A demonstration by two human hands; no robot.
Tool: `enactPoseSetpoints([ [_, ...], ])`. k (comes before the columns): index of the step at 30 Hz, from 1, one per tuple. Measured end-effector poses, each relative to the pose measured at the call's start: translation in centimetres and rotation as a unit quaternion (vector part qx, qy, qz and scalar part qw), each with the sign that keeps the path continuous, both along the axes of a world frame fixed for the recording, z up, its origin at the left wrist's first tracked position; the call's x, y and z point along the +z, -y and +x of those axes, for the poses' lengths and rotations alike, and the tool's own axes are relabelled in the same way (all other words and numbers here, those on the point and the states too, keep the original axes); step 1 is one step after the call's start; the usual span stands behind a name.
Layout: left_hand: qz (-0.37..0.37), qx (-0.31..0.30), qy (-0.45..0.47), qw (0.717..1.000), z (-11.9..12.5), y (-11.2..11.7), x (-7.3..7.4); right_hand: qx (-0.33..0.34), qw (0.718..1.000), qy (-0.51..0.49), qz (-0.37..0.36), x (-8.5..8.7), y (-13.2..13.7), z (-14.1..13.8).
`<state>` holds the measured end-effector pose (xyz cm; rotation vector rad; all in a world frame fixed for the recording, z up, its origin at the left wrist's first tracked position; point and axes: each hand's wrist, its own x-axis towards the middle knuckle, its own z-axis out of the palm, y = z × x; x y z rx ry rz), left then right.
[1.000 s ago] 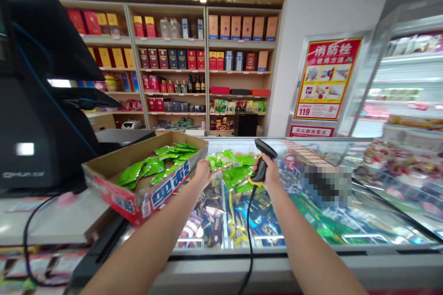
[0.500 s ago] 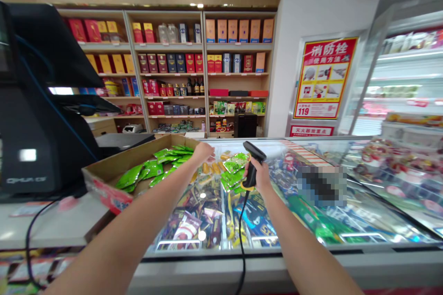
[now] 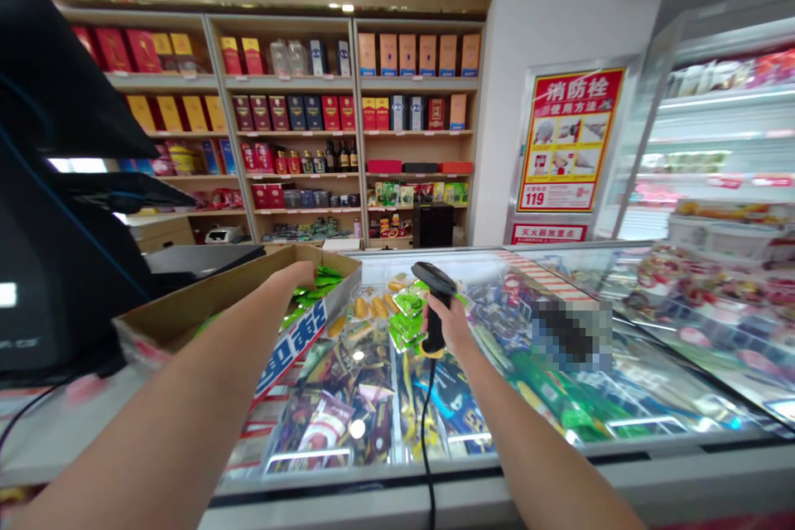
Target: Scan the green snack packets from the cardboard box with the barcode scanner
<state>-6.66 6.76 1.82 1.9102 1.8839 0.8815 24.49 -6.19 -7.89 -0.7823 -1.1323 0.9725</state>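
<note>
My right hand [image 3: 450, 323] is wrapped round the grip of a black barcode scanner [image 3: 435, 286] with a yellow base, its cord hanging down. Just left of the scanner, several green packets [image 3: 407, 319] lie on the glass freezer top [image 3: 373, 476], beside small yellow-orange packaged pieces [image 3: 373, 308]. My left hand [image 3: 301, 275] reaches into an open cardboard box [image 3: 204, 290] over more green packets [image 3: 326, 283]. Its fingers are mostly hidden, so I cannot make out whether they hold a packet.
A black checkout terminal [image 3: 55, 182] stands at the left. Under the freezer glass are many wrapped goods. A blurred dark object [image 3: 568, 333] lies on the right. Behind are shelves of boxes [image 3: 279, 112], a red fire-hydrant poster [image 3: 571, 141] and a lit refrigerated cabinet [image 3: 726, 132].
My left hand has moved left from the yellow-orange pieces into the box. The box's side with blue lettering now shows. My right hand keeps the scanner, and the view has shifted slightly.
</note>
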Motion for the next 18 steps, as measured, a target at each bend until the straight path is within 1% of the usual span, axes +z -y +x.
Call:
enactPoseSetpoints([
  [2, -0.022, -0.015, -0.087, 0.996, -0.1, -0.3, -0.8, 0.001, 1.0, 0.004, 0.001, 0.1, 0.1, -0.1],
  [3, -0.019, -0.016, -0.136, 0.99, -0.2, -0.3, -1.2, 0.001, 1.0, 0.005, 0.002, 0.2, 0.2, -0.1],
  [5, 0.006, 0.003, -0.215, 0.977, -0.5, -0.2, -1.6, 0.004, 1.0, 0.002, 0.002, 0.2, 0.3, -0.2],
  [7, 0.031, 0.039, -0.253, 0.966, -0.7, 0.1, -1.3, 0.007, 1.0, -0.003, 0.0, 0.2, 0.3, -0.4],
  [8, 0.041, 0.06, -0.254, 0.964, -0.7, 0.3, -0.8, 0.007, 1.0, -0.005, -0.001, 0.2, 0.3, -0.4],
  [10, 0.058, 0.098, -0.236, 0.965, -0.1, 0.8, 0.7, 0.006, 1.0, -0.003, -0.001, 0.1, 0.3, -0.4],
  [12, 0.082, 0.135, -0.197, 0.968, 1.1, 1.6, 2.7, 0.005, 1.0, 0.004, -0.002, 0.0, 0.3, -0.5],
  [14, 0.111, 0.153, -0.135, 0.973, 2.5, 2.8, 4.5, 0.006, 1.0, 0.01, -0.002, 0.0, 0.3, -0.5],
  [15, 0.127, 0.149, -0.097, 0.976, 3.3, 3.4, 5.1, 0.008, 1.0, 0.011, -0.002, -0.1, 0.3, -0.5],
  [16, 0.139, 0.139, -0.049, 0.979, 4.0, 4.2, 5.3, 0.01, 1.0, 0.011, -0.002, -0.1, 0.3, -0.5],
  [17, 0.144, 0.124, 0.01, 0.982, 4.8, 4.9, 5.1, 0.011, 1.0, 0.009, -0.001, -0.1, 0.3, -0.5],
  [18, 0.141, 0.103, 0.082, 0.981, 5.5, 5.7, 4.6, 0.011, 1.0, 0.007, 0.0, -0.2, 0.3, -0.5],
])
